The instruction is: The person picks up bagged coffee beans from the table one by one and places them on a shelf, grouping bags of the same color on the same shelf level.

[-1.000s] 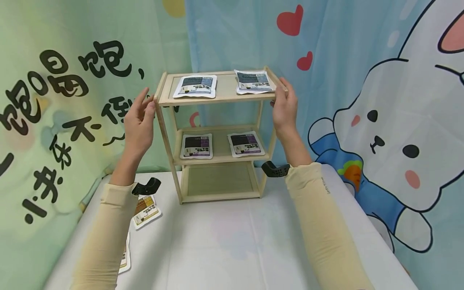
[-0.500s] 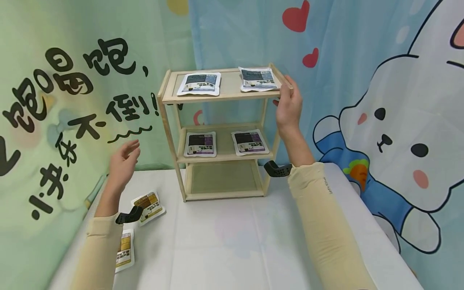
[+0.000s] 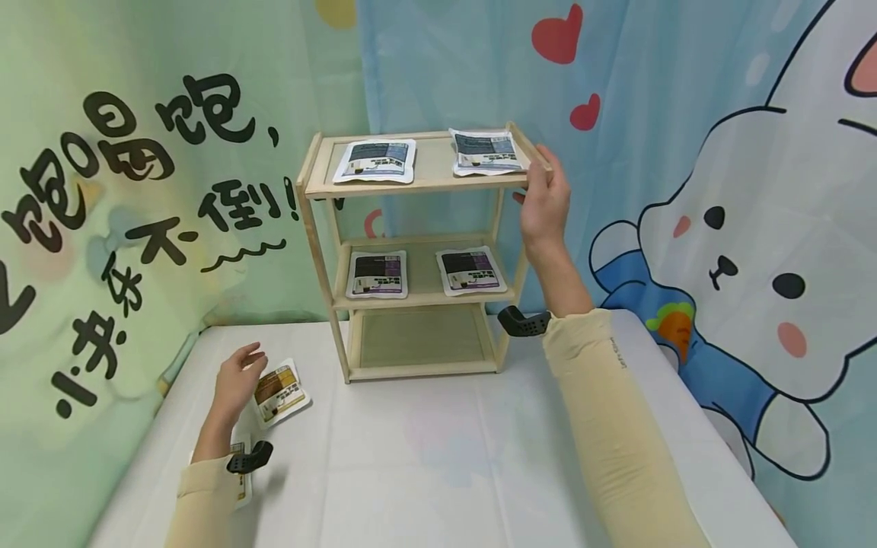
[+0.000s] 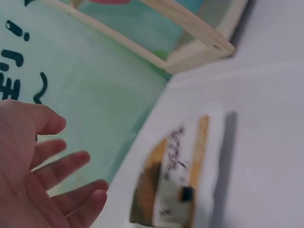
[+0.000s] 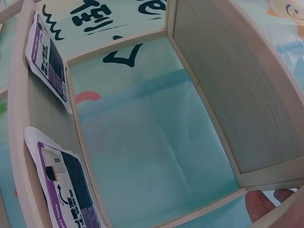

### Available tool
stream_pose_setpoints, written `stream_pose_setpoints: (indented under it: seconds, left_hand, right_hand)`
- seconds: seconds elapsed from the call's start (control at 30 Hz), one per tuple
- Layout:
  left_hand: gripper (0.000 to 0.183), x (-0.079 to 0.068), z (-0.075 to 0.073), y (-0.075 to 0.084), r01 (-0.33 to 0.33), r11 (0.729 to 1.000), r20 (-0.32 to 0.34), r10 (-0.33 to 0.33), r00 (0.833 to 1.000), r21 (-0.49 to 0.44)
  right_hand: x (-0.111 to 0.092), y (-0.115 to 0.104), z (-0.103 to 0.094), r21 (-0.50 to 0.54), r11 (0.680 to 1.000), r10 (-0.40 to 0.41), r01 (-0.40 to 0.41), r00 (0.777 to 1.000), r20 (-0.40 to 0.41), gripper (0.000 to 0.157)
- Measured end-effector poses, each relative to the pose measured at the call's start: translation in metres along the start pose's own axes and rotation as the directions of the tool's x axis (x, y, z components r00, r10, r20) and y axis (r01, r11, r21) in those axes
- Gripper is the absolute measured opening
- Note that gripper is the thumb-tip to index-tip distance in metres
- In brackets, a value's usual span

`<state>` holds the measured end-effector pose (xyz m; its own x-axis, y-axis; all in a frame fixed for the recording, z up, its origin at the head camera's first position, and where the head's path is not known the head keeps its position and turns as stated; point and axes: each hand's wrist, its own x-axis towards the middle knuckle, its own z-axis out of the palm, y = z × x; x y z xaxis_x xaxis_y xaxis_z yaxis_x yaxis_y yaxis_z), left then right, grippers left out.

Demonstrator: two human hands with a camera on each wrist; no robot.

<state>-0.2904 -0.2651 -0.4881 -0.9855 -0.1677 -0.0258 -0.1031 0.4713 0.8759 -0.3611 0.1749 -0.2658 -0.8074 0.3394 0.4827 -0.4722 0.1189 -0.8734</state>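
A three-tier wooden shelf (image 3: 418, 185) stands on the white table. My right hand (image 3: 546, 202) grips the right end of its top tier; in the right wrist view the fingertips (image 5: 259, 205) show at the board's edge. My left hand (image 3: 235, 384), fingers relaxed and slightly bent, hovers just left of a yellow-and-white packet (image 3: 282, 396). In the left wrist view nothing is in that hand, and the packet (image 4: 173, 178) lies apart from the fingers. A second yellow packet (image 3: 243, 493) is partly hidden under my left wrist.
Two blue-labelled packets, one left (image 3: 375, 161) and one right (image 3: 486, 154), lie on the top tier. Two purple-labelled packets, one left (image 3: 377, 275) and one right (image 3: 471, 272), lie on the middle tier. Printed curtains (image 3: 438, 61) hang behind the table.
My left hand has left the shelf's upper left corner and come down to the yellow packet on the table. My right hand stays at the top tier's right end.
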Motion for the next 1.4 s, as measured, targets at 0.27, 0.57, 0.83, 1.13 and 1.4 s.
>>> stream_pose_setpoints:
  seconds: [0.27, 0.57, 0.83, 1.13, 1.4]
  left_hand:
    - [0.06, -0.009, 0.012, -0.014, 0.045, 0.997, -0.041, -0.043, 0.998, 0.064]
    - [0.08, -0.014, 0.026, -0.026, 0.12, 0.94, -0.04, -0.113, 0.993, 0.32]
    - [0.091, -0.013, 0.048, -0.024, 0.22, 0.923, -0.189, -0.166, 0.968, 0.316]
    - [0.078, -0.013, 0.056, -0.019, 0.189, 0.978, -0.277, -0.157, 0.948, 0.092]
    - [0.052, -0.017, 0.057, -0.027, 0.083, 0.992, -0.286, -0.053, 0.957, 0.092]
  right_hand:
    - [0.0, 0.0, 0.0, 0.004, 1.0, -0.001, 0.002, 1.0, -0.017, 0.049]
    - [-0.001, 0.0, -0.001, -0.013, 1.0, -0.014, 0.014, 1.0, -0.006, 0.05]
    - [-0.002, 0.002, 0.0, -0.021, 1.0, -0.021, 0.021, 1.0, -0.013, 0.049]
    - [-0.002, 0.001, 0.001, -0.015, 1.0, -0.024, 0.023, 1.0, -0.006, 0.048]
    - [-0.002, 0.001, 0.0, -0.007, 0.999, -0.031, 0.031, 0.999, -0.01, 0.048]
